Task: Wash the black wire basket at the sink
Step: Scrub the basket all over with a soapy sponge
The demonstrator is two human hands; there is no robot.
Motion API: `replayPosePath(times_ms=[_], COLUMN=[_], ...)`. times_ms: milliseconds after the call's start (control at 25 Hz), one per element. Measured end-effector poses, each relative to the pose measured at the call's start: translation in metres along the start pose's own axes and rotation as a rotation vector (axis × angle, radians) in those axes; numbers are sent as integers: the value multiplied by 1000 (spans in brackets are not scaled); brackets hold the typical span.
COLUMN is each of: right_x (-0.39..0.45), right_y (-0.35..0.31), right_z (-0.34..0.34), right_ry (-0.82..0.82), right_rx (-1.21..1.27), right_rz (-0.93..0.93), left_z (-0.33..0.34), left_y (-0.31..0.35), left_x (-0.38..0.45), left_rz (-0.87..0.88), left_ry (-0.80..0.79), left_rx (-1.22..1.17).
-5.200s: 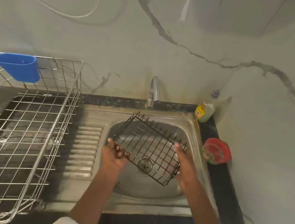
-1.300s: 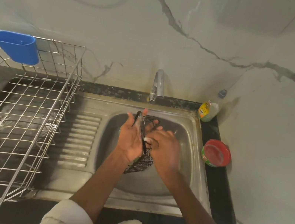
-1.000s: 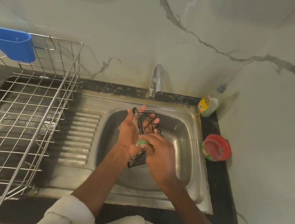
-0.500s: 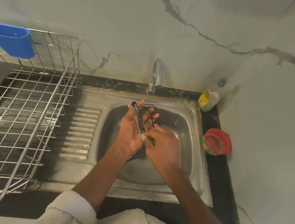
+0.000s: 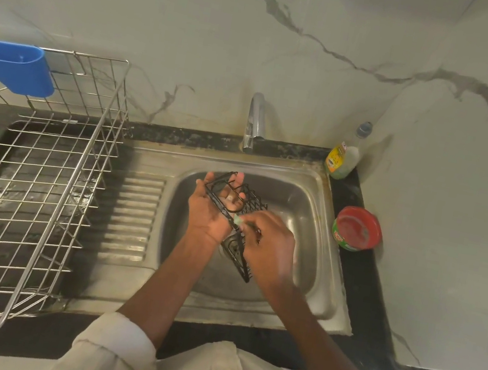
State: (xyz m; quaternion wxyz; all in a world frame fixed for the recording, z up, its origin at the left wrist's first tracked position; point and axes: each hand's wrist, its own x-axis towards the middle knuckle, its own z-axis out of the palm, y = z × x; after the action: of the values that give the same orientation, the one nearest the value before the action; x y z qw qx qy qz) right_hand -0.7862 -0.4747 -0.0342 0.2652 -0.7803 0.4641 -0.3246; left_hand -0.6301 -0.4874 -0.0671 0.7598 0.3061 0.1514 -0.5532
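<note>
The black wire basket [image 5: 249, 200] stands on edge over the steel sink [image 5: 311, 215], below the tap [image 5: 254, 122]. My left hand [image 5: 210, 211] holds it from the left, with fingers curled through its wires. My right hand [image 5: 269, 247] grips a small green scrubber [image 5: 238, 220] and presses it against the basket's middle. The right hand hides part of the basket's lower half. No water is seen running from the tap.
A large steel dish rack [image 5: 42, 183] with a blue plastic cup [image 5: 13, 67] on its rim stands on the drainboard at the left. A dish-soap bottle [image 5: 342, 157] and a red-lidded tub [image 5: 356, 229] sit on the black counter at the right. The marble wall lies behind.
Five seconds ago both hands held the basket flat over the sink. Since then it has been turned on edge, and my right hand rubs the scrubber along it, shifting slightly between frames.
</note>
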Motion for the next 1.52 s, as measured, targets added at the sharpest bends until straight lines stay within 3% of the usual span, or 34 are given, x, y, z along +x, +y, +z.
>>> replayPosePath(times_ms=[160, 320, 440, 600, 760, 920, 1120, 1200, 1320, 1520], right_x=[5, 12, 36, 64, 61, 68, 55, 58, 64, 58], right_y=[1, -19, -32, -38, -33, -22, -17, -7, -12, -13], right_z=[-11, -14, -1, 4, 1, -11, -12, -15, -15, -7], right_ry=[8, -93, -163, -68, -218, -92, -239, -187, 18, 41], right_rx=[69, 83, 11, -8, -128, -186, -123, -124, -32, -216], right_rz=[111, -116, -102, 33, -32, 140, 2, 48, 198, 111], left_z=[-2, -3, -4, -1, 0, 4, 11, 9, 14, 14], left_y=[-1, -1, -8, -10, -12, -17, -15, -17, -20, -24], left_x=[-5, -22, -33, -41, -47, -50, -56, -55, -58, -57], left_rz=[-8, -55, -86, -151, -243, -238, -203, -193, -186, -240], left_ry=[-77, -141, -152, -242, -247, -278, -308, -303, -308, -370], left_rx=[83, 271, 475, 398, 311, 414, 484, 516, 539, 529])
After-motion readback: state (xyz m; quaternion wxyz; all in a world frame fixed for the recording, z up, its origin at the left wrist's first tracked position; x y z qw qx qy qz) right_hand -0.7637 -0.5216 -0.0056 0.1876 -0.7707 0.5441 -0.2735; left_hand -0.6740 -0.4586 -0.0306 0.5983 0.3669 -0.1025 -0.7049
